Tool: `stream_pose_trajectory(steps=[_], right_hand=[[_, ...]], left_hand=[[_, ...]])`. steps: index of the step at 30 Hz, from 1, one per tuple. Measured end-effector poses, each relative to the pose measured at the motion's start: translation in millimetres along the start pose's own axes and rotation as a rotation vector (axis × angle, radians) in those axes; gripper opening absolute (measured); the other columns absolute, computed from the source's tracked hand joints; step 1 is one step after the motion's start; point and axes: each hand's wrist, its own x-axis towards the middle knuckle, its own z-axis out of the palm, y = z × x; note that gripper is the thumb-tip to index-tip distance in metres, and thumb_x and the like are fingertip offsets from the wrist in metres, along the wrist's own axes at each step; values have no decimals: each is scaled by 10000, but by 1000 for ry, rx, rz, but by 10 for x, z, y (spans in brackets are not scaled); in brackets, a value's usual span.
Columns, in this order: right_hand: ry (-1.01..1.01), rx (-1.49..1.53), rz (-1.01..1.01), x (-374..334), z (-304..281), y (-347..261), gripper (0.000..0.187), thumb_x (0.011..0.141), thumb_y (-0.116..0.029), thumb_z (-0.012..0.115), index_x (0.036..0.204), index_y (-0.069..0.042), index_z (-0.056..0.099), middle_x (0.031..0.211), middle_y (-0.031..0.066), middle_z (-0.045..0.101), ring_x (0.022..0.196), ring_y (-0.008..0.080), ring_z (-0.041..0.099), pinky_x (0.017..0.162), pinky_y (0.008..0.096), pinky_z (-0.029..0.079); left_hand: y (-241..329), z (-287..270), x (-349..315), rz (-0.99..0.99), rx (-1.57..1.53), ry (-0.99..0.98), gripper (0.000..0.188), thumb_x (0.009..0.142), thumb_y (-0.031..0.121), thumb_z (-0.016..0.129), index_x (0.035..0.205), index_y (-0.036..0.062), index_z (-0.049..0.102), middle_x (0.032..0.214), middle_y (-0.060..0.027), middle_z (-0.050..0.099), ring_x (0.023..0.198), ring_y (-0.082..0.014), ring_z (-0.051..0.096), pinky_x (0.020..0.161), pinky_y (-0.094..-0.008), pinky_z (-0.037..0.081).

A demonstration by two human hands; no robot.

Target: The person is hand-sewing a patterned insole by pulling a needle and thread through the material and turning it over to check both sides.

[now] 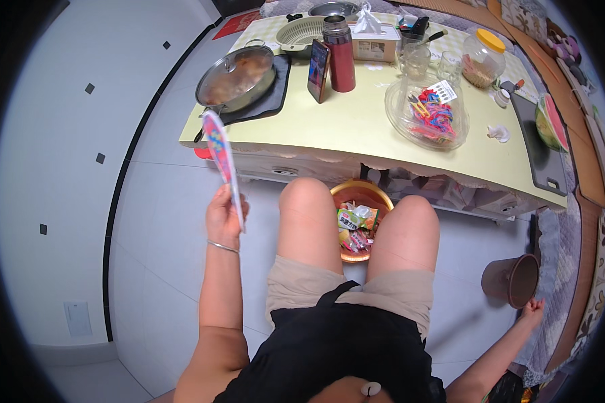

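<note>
My left hand (226, 211) is raised beside my left knee, its fingers closed around an embroidered insole (220, 144). The insole stands nearly on edge, with a white rim and a red and blue pattern on its face. Far out to the right, my right hand (534, 310) has its fingers drawn together just below a brown waste bin (507, 281); what they pinch, if anything, is too small to make out. On the table, a clear plastic tray (400, 124) holds bright skeins of thread (438, 119) and small yellow thread snips (420, 107).
A lidded pan (235, 79) rests on a dark hot plate at the table's left. Behind the table's front edge stand a phone (318, 72) and a red thermos (341, 57). An orange basket (361, 185) of packets sits between my knees. Watermelon (551, 124) lies at the right.
</note>
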Motion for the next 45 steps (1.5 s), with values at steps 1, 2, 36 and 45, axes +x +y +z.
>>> stream_pose_trajectory(steps=[1, 2, 36, 45], right_hand=[[-80, -4, 23, -37, 36, 72, 169, 904, -92, 533, 1063, -39, 556, 610, -10, 340, 481, 94, 272, 422, 219, 276], [-199, -107, 56, -243, 286, 333, 199, 906, -116, 542, 1092, -46, 561, 629, -13, 358, 497, 87, 288, 428, 212, 289], [-1650, -698, -885, -5378, 2102, 2278, 80, 699, -15, 628, 758, -56, 593, 626, 60, 512, 575, 233, 547, 503, 351, 443], [-1627, -718, -846, -5347, 2092, 2263, 79, 697, -13, 627, 745, -61, 588, 611, 65, 502, 563, 238, 544, 492, 356, 438]], left_hand=[[-129, 181, -17, -8, 58, -47, 72, 897, 79, 503, 906, 16, 538, 730, -41, 560, 582, -128, 509, 514, -272, 434], [-211, 316, -92, 3, 119, -73, 74, 896, 75, 509, 914, 11, 542, 760, -48, 591, 611, -132, 551, 542, -279, 471], [-1250, 1500, -812, -920, -329, -422, 530, 908, 485, 298, 756, 18, 499, 541, -62, 421, 388, -158, 344, 366, -277, 275], [-1410, 1290, -817, -985, -516, -495, 453, 917, 412, 350, 804, 8, 519, 582, -62, 451, 428, -152, 381, 402, -266, 304]])
